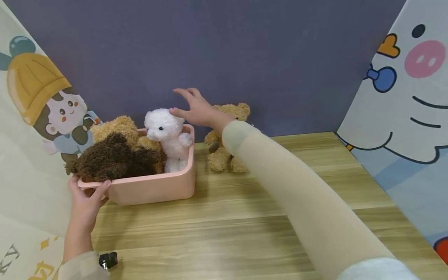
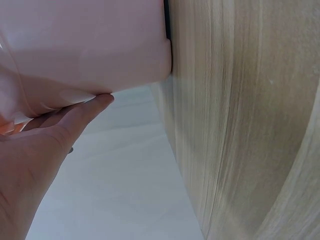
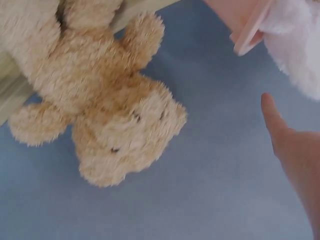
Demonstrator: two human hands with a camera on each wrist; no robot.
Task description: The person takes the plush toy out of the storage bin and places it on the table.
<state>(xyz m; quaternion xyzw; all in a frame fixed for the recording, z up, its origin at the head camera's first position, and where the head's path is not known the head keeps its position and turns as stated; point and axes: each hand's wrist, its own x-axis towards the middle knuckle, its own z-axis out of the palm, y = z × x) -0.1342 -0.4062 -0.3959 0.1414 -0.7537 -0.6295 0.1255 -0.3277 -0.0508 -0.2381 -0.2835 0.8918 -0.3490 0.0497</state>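
A pink storage bin stands on the wooden tabletop at the left, filled with plush toys. My left hand grips its near left corner, the thumb over the rim and the fingers below. Inside the bin a white plush toy sits upright at the right end. A dark brown plush toy lies at the front left, with a golden-brown plush toy behind it. My right hand hovers beside the white toy's head, fingers spread. Behind my right wrist sits a tan teddy bear, partly hidden; the right wrist view shows this teddy bear upside down.
A dark blue-grey wall rises behind the table. Printed cartoon panels stand at the left and at the right. A small black object lies by my left sleeve.
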